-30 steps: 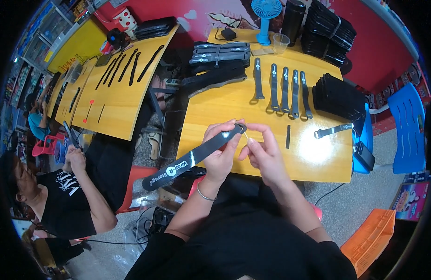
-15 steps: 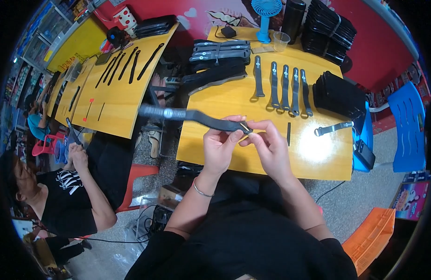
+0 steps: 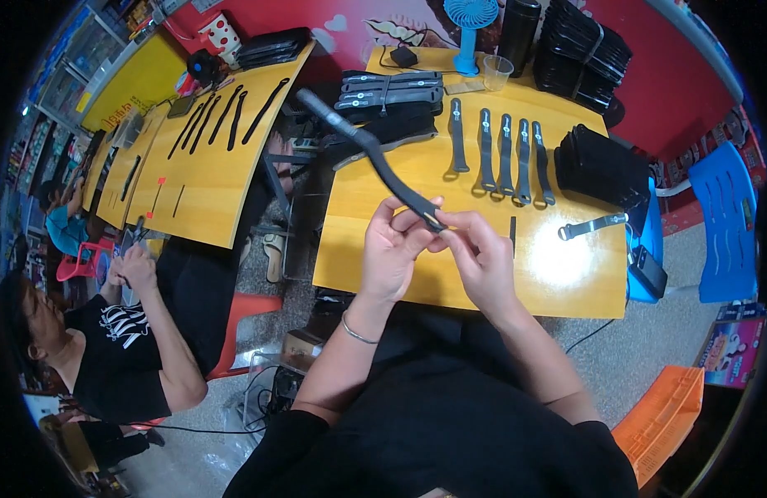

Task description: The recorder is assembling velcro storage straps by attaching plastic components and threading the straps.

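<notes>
My left hand [image 3: 393, 246] and my right hand [image 3: 481, 257] meet over the near part of a yellow wooden table [image 3: 375, 249]. Both pinch the near end of a long black strap [image 3: 375, 158]. From my fingers the strap rises up and to the left, its far end hanging over the gap beside the table. A small thin black piece [image 3: 512, 234] lies just right of my right hand. A short strap with a metal end [image 3: 591, 226] lies further right.
Several black straps [image 3: 501, 153] lie in a row at the table's middle. Stacks of black pieces [image 3: 601, 166] sit right, bundled straps [image 3: 390, 90] at the back left, plus a blue fan [image 3: 469, 25] and clear cup [image 3: 496, 73]. Another person [image 3: 126, 332] sits left at a second yellow table [image 3: 192, 183]. Blue chair [image 3: 724, 224] right.
The strap's free end has swung from pointing down-left, through level, to pointing up and left. My hands stayed together at its near end and shifted slightly.
</notes>
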